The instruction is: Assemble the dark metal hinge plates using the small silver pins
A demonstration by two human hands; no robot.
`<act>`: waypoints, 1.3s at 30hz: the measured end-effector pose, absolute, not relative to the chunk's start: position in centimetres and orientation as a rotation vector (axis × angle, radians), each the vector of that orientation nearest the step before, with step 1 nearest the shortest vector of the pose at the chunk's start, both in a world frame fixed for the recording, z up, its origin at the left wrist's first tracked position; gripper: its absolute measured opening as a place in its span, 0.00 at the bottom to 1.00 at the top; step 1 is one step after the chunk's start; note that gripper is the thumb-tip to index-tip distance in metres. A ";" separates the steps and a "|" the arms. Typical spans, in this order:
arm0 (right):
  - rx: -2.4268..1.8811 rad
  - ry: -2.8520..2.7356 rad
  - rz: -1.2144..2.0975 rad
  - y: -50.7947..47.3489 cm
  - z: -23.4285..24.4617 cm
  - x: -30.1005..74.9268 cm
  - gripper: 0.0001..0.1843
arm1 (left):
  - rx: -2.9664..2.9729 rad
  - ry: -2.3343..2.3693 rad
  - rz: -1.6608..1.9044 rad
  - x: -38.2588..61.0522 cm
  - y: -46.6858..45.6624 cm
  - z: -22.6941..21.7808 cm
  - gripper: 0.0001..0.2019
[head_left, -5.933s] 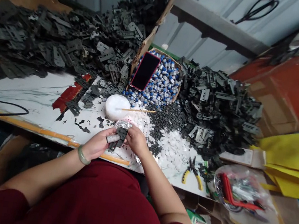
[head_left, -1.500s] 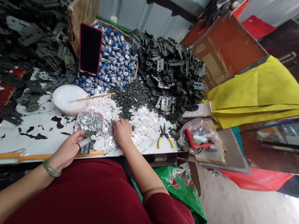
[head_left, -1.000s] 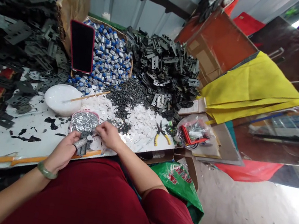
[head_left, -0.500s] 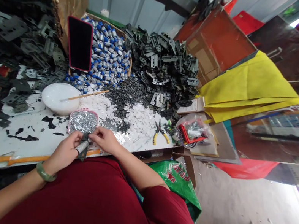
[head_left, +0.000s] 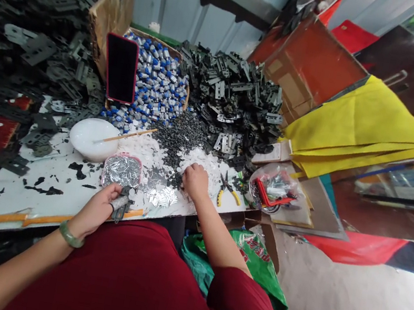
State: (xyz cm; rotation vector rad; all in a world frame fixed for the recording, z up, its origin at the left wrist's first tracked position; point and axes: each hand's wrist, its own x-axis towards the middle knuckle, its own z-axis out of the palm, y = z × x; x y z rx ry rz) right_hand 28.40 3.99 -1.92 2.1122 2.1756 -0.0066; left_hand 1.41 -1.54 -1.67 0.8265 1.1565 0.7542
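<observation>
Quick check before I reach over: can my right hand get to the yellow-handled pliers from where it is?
Probably yes. The right hand sits among small white pieces close to the yellow-handled pliers, and only those pieces lie between them, so nothing large seems to block the way.

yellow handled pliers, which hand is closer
Right. The right hand sits among white pieces just left of the yellow-handled pliers; the left hand is farther left, holding a dark metal part.

Dark metal bracket, grey cylinder lying across it, gripped in left hand.
</observation>
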 end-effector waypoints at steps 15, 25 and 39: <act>2.451 2.560 -0.580 4.0 -1.5 25.6 0.03 | 0.720 1.144 0.791 1.6 -1.2 -1.7 0.12; 1.617 3.266 -1.292 2.3 -1.4 18.3 0.10 | 0.723 1.104 0.901 1.5 -0.8 -2.0 0.12; 1.859 2.651 -1.761 3.3 -2.1 18.6 0.22 | 0.910 1.017 0.775 0.2 -0.8 -1.1 0.12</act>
